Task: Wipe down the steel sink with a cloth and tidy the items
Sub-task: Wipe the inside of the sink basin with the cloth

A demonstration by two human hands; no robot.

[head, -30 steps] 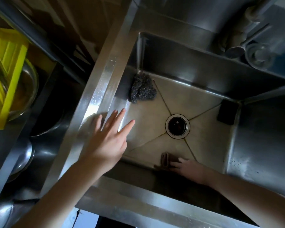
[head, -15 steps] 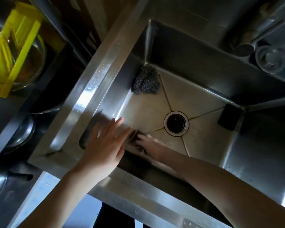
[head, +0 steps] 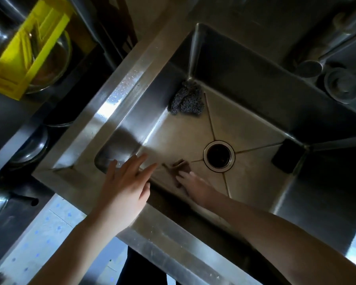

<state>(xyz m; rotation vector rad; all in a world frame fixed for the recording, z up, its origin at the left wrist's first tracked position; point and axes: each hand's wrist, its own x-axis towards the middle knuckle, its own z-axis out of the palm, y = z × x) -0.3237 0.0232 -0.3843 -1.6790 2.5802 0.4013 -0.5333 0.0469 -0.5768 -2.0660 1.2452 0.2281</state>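
While my right hand [head: 195, 187] reaches down into the square stainless-steel sink [head: 119, 103], its fingers [head: 182, 176] lie fairly straight on the small crumpled brown cloth [head: 180, 167], pressing it against the sink floor. The hand is blurred, so I cannot make out the fingertips well, but nothing shows them curled round the cloth. The cloth sits on the floor of the basin just left of the round dark drain hole with its steel ring [head: 218, 155], touching the crease that runs out from the drain.

My left hand [head: 124, 188] is spread above the near left corner of the sink, fingers [head: 140, 163] straight and a little apart, holding nothing. I cannot tell whether the palm touches the rim.

Tucked into the far left corner of the basin is a grey wad of steel wool [head: 186, 99], against the walls. Over in the right corner a black rectangular sponge [head: 287, 156] leans at the foot of the wall, well apart from the cloth.

On the ledge behind the sink, at the upper right, rests a round steel strainer plug [head: 343, 87]. Off to the left, outside the sink, a bright yellow plastic rack [head: 27, 58] lies across a clear glass bowl [head: 60, 58].
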